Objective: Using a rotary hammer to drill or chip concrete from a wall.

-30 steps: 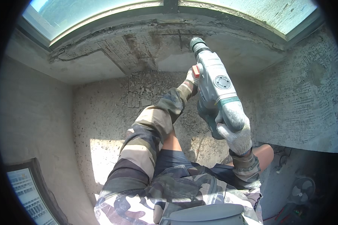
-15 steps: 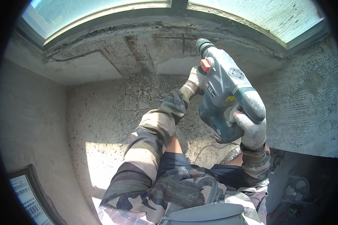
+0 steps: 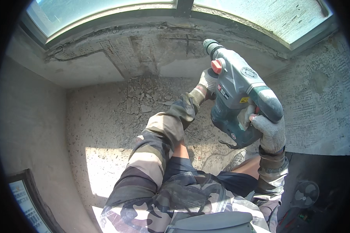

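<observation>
A grey and teal rotary hammer drill (image 3: 237,83) with a red knob is held up in front of me, its chuck pointing at the wall under the window. My gloved left hand (image 3: 208,80) is closed around the front of the drill, by its side handle, which is mostly hidden. My gloved right hand (image 3: 271,132) is wrapped round the rear grip, with fingers near the trigger. Whether a bit touches the wall is hidden behind the chuck. Beyond the drill, the chipped wall (image 3: 140,50) shows broken plaster and exposed strips.
Broken rubble (image 3: 147,93) lies on the floor at the wall's foot. Windows (image 3: 105,7) run along the top. A rough grey wall (image 3: 319,101) stands to the right. A fan (image 3: 305,194) sits at the lower right, and a cord (image 3: 216,153) trails on the floor near my shoe.
The drill and both hands have shifted slightly to the right in view. Dust hazes the air at the lower right around the fan. My grip is unchanged.
</observation>
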A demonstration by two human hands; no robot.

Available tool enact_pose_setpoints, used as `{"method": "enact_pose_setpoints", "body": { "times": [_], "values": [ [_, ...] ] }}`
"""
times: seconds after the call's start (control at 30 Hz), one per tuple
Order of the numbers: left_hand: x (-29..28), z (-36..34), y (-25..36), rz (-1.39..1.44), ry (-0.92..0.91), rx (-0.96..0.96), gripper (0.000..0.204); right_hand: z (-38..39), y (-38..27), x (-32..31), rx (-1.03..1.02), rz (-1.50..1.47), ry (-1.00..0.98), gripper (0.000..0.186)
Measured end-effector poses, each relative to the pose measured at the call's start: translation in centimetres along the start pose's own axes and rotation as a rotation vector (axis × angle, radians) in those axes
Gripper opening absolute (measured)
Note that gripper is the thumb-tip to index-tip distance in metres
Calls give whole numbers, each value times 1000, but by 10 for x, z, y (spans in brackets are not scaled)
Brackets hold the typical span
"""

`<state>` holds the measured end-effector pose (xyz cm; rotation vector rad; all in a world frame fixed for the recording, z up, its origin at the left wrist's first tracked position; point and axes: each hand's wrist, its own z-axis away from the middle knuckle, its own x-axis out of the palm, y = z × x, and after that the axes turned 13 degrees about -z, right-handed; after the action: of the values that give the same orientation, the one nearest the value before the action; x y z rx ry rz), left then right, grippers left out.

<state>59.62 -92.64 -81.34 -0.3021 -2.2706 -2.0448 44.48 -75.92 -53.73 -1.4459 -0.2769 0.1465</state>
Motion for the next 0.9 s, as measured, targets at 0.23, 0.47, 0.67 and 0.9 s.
{"method": "enact_pose_setpoints", "body": {
  "times": [0.23,0.47,0.67,0.9],
  "values": [
    [-47,-12,-33,-224,52,282,39,-28,-15,17,12,-24,-69,19],
    [14,8,25,471,-22,-213,45,6,-5,-2,6,85,-17,14],
    [3,8,4,-257,-13,-28,40,28,43,-14,-36,58,14,18],
    [-4,13,20,-335,45,-169,41,7,66,-31,-41,-64,7,21]
  ]
}}
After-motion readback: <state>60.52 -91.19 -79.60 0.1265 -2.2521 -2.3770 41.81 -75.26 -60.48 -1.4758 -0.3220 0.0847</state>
